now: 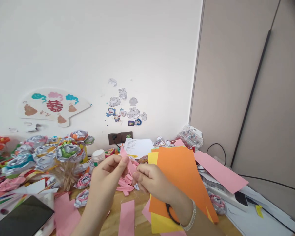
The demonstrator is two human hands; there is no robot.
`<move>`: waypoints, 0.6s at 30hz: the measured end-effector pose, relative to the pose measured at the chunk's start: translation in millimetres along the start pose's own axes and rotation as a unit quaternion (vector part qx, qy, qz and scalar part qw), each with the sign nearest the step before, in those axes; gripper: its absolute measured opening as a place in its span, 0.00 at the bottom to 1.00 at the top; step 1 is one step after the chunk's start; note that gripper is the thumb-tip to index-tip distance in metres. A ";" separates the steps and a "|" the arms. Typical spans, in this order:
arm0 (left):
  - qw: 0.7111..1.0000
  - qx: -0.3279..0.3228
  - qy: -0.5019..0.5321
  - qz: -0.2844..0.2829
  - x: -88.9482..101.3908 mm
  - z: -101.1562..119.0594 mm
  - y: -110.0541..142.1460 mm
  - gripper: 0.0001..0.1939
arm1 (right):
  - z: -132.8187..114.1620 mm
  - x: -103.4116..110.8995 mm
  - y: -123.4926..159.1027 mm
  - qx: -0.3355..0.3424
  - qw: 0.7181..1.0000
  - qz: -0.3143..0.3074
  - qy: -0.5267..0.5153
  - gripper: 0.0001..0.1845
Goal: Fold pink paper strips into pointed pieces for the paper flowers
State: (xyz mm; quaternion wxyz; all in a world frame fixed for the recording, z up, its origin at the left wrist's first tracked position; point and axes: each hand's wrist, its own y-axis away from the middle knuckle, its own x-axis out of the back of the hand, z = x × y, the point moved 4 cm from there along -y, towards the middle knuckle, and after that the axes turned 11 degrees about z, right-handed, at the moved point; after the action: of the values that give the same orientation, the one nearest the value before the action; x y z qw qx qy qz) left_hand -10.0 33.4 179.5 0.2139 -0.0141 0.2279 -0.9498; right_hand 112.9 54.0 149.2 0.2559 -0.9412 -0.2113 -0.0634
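Fingers (123,163) of the left hand (107,173) pinch a narrow pink paper strip (131,166), tip poking up past the thumb. Right hand (153,180) is curled closed at the strip's right side, can't tell if it grips. Loose pile of pink paper strips (125,184) sits just behind, on the wooden table (140,209).

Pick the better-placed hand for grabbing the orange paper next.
Right, probably: the right hand overlaps the edge of the orange paper in view. The left hand is farther off, pinching pink paper; whether the right grips it too is unclear.
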 end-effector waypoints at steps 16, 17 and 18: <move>0.962 0.146 0.231 0.008 -6.3 -4.6 9.3 0.11 | -5.0 -26.9 10.2 0.021 0.999 -0.037 0.019 0.23; 0.959 0.146 0.241 0.005 -7.2 -3.0 10.8 0.11 | -6.1 -28.2 10.4 0.027 0.999 -0.033 0.029 0.22; 0.957 0.145 0.250 -0.001 -8.1 -1.3 12.2 0.12 | -7.2 -28.8 10.1 0.035 0.998 -0.030 0.046 0.21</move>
State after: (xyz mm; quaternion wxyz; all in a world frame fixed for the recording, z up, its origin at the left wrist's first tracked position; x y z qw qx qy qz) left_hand 2.1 27.5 173.6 0.1494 0.2546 0.1335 -0.9461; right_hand 91.2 31.9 144.3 0.2964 -0.9211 -0.2291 -0.1064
